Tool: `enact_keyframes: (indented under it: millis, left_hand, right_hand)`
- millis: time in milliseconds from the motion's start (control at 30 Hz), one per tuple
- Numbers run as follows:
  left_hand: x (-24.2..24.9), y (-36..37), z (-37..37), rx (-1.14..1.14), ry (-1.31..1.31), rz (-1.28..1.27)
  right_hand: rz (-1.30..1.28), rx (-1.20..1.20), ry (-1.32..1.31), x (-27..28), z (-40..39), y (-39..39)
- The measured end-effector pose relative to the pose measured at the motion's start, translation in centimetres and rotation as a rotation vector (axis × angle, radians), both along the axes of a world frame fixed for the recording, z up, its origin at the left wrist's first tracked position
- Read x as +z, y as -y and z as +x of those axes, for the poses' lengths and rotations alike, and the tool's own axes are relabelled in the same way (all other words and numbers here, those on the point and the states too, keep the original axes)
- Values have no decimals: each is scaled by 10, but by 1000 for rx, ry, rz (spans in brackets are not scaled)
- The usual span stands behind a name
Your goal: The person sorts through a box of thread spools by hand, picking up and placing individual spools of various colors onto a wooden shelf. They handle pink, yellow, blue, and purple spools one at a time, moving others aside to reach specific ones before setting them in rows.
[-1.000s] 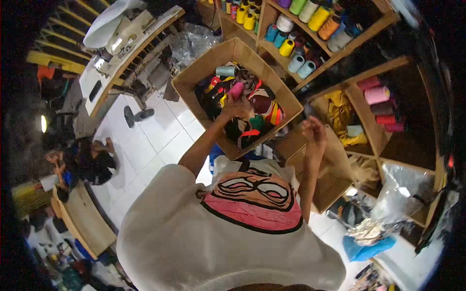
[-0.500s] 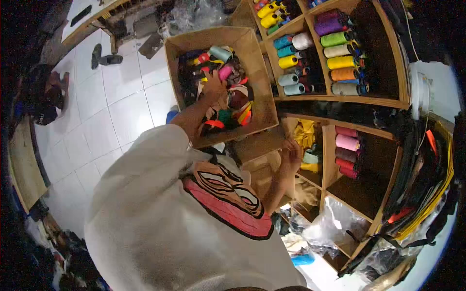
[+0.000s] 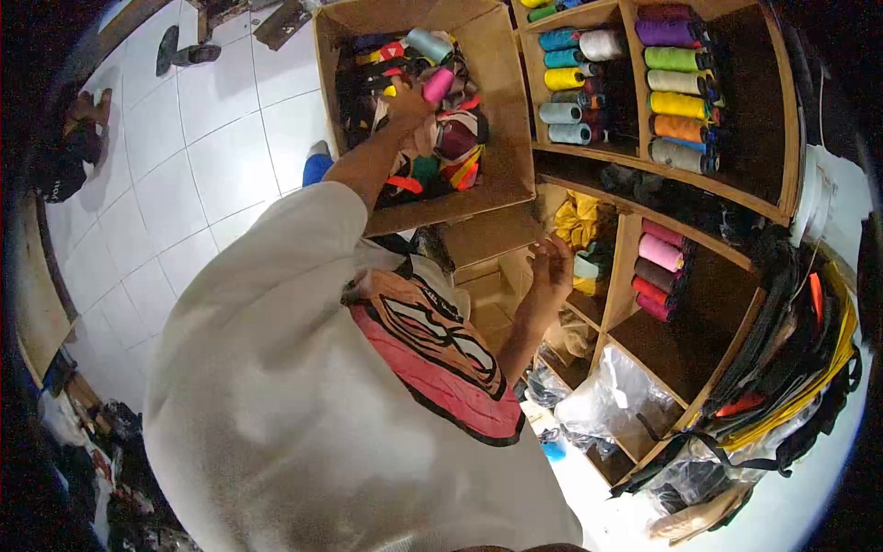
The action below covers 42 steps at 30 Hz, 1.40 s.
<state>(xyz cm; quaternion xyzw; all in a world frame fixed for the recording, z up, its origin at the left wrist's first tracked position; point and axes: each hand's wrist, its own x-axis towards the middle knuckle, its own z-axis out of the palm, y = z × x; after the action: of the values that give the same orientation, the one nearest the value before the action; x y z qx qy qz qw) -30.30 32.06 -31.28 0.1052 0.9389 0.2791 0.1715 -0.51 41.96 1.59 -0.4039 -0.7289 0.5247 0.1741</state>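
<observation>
My left hand (image 3: 410, 109) reaches down into an open cardboard box (image 3: 510, 138) among jumbled fabric scraps and thread spools. A pink thread spool (image 3: 439, 86) lies right against the thumb side of the hand, and the fingertips are lost among the scraps. Beyond it sits a grey-green spool (image 3: 430, 45). A maroon bundle (image 3: 457, 138) is on the near side of the box. My right hand (image 3: 552, 264) is raised beside the box's lower corner, with curled fingers near the cardboard flap (image 3: 492, 235). Whatever those fingers hold, if anything, is too small to make out.
On my right, wooden shelves (image 3: 644, 158) hold rows of coloured thread cones. Yellow cloth (image 3: 578, 221) and pink and red cones (image 3: 660, 251) fill lower compartments. Clear plastic bags (image 3: 616, 396) lie below. White floor tiles (image 3: 225, 138) and a sandal (image 3: 196, 54) are at left.
The view has tilted, so the box and shelves sit higher in the picture. My right hand has risen slightly beside the flap. My left hand stays by the pink spool.
</observation>
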Motion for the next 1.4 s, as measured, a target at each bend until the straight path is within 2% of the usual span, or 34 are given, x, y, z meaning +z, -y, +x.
enact_keyframes:
  millis: [67, 100, 200, 267, 333, 400, 433, 467, 500, 600, 667, 700, 733, 800, 833, 933, 1067, 1100, 1167, 1200, 1233, 1300, 1333, 1367, 1400]
  left_hand:
    - [37, 3, 0, -81, 232, -79]
    - [40, 3, 1, -183, 158, -200]
    - [-26, -1, 4, -153, 114, -12]
    - [-38, -6, -2, -359, -170, -218]
    - [-2, -7, 2, -72, -37, -47]
    - [26, 1, 10, 102, 39, 70]
    - [-4, -14, 5, 104, -36, -93]
    - [-36, -28, 0, 111, -103, -258]
    - [4, -14, 3, 51, -73, -274]
    - [75, 11, 7, -70, -39, -326]
    - [91, 20, -4, -134, 67, -294]
    - [42, 18, -9, -36, 69, -159]
    - [66, 32, -9, -60, 79, 1]
    - [91, 35, -1, -34, -66, 50]
    - [109, 41, -10, -160, 221, 54]
    - [143, 52, 13, -166, -72, 270]
    - [189, 60, 46, -276, 370, 784]
    - [199, 64, 59, -357, 2, 686]
    - [253, 71, 83, -376, 273, 790]
    - [271, 71, 96, -404, 225, 818]
    - [275, 68, 105, -475, 121, 807]
    - [283, 64, 116, -612, -94, 791]
    - [289, 61, 123, -618, -109, 804]
    - [290, 58, 127, -619, -132, 750]
    - [290, 56, 134, -615, -151, 699]
  right_hand:
    - [6, 9, 7, -1, -1, 3]
    - [14, 12, 7, -1, -1, 3]
    - [126, 70, 25, -2, 7, 5]
    - [209, 81, 88, -19, 26, -3]
    - [380, 174, 160, -28, 28, -11]
    - [87, 50, 85, -12, 13, 2]
    - [-73, -8, 57, -7, 9, 7]
    - [6, 24, 35, -8, 7, 4]
    - [81, 52, 20, -11, 7, 2]
    - [219, 55, 30, -9, 5, 0]
    - [234, 72, -18, -9, 4, -2]
    - [144, 1, -62, -5, 1, 5]
    - [114, -14, -80, -7, -1, 6]
    - [49, -49, -95, -10, 1, 9]
    - [64, 5, -118, -11, -1, 8]
    - [108, 49, -148, -11, -11, 17]
    - [144, 124, -60, 0, -34, 28]
    - [84, 201, -208, -12, -37, 22]
    - [-73, 178, -257, -17, -44, 29]
    - [-139, 168, -284, -16, -46, 28]
    - [-50, 191, -281, 4, -50, 36]
    - [29, 315, -322, -2, -52, 35]
    - [74, 377, -342, -6, -53, 33]
    - [99, 375, -201, -11, -50, 31]
    - [67, 376, -189, -8, -45, 30]
